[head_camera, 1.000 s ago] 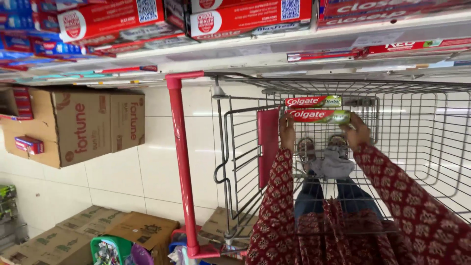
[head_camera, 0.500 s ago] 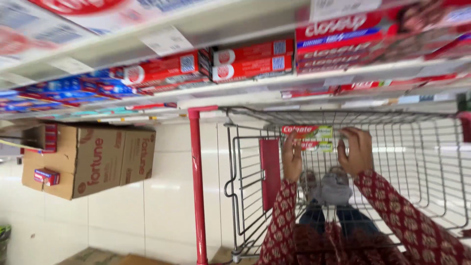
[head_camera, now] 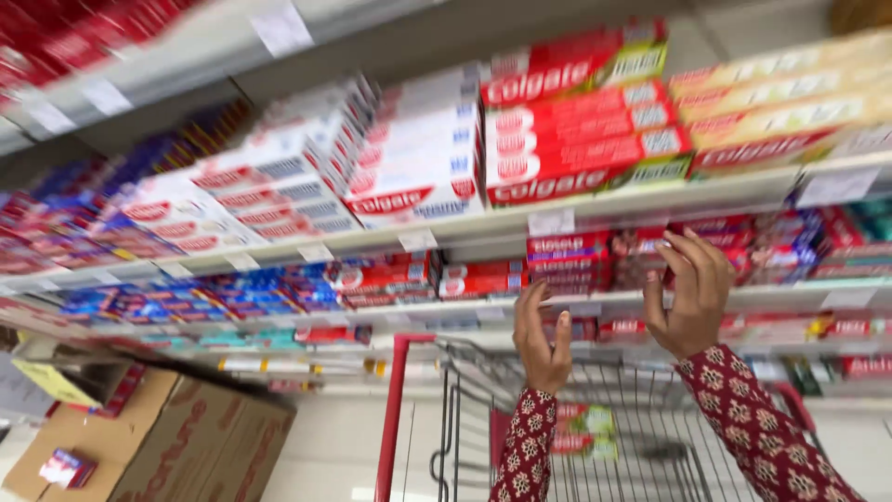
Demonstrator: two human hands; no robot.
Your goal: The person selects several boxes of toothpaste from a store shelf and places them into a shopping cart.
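Both my hands are raised in front of a shop shelf, in red patterned sleeves. My left hand (head_camera: 544,336) is empty with its fingers apart, just below the shelf edge (head_camera: 483,226). My right hand (head_camera: 692,293) is empty too, fingers spread close to a row of small red boxes (head_camera: 571,256) on the lower shelf. Red and green toothpaste boxes (head_camera: 585,432) lie in the wire shopping cart (head_camera: 641,418) below my hands. The picture is blurred by motion.
Stacks of red and white toothpaste boxes (head_camera: 576,130) fill the upper shelf, with blue boxes (head_camera: 223,293) to the left. The cart's red frame (head_camera: 390,418) stands upright at centre. An open cardboard carton (head_camera: 177,437) sits on the floor at lower left.
My hands let go of the red and green boxes, which now lie in the cart. Both hands rose to the shelf, and the view tilted upward.
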